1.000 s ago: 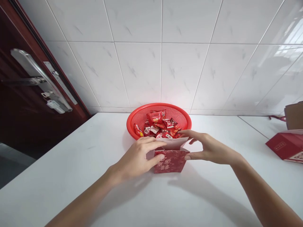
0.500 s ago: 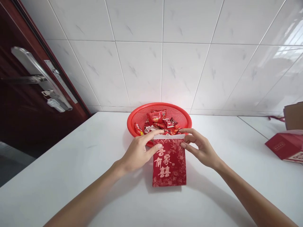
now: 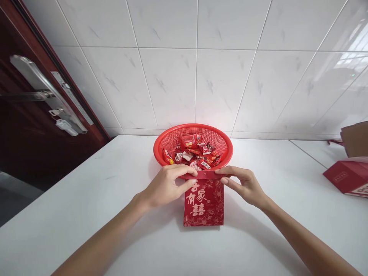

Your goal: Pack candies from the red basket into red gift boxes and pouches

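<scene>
A red paper bag with pale characters and a floral print stands on the white table, its top edge folded down as a plain red strip. My left hand pinches the left end of that strip between fingers and thumb. At the right end my right hand grips the fold in the same way. Just behind the bag is a red perforated basket holding several wrapped sweets. The bag's inside is hidden.
A red box with a brown cardboard flap lies at the right of the white table. White wall tiles rise behind the basket. On the left, a dark red door carries a metal handle and keys.
The bag's top edge has been folded over toward me, so the pale strip no longer shows and a red one does. Both hands have come slightly lower, uncovering more sweets.
</scene>
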Action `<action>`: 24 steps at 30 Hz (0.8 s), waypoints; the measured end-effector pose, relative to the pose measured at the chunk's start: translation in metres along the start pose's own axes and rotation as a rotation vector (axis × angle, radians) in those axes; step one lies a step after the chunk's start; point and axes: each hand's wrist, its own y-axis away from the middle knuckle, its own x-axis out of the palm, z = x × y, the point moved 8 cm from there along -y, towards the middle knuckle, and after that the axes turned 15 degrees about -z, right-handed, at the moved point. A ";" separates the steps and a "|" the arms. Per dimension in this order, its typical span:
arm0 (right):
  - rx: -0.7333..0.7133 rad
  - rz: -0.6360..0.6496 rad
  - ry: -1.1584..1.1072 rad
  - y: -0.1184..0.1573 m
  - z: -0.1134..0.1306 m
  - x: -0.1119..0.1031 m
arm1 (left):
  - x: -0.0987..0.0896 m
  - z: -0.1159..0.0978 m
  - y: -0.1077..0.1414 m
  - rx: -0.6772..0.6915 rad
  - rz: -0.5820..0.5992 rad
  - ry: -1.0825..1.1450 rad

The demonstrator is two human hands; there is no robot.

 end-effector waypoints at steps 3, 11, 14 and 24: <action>0.032 -0.076 0.049 0.002 -0.002 -0.002 | 0.001 -0.002 0.001 0.046 0.041 -0.043; 0.227 0.016 0.000 0.004 -0.007 0.009 | 0.003 0.000 0.002 -0.050 0.074 0.053; 0.199 0.125 0.003 0.002 0.004 0.011 | 0.002 -0.002 0.004 -0.043 0.061 0.063; 0.112 -0.691 0.727 -0.027 0.030 -0.195 | 0.014 -0.009 0.011 0.063 0.111 0.041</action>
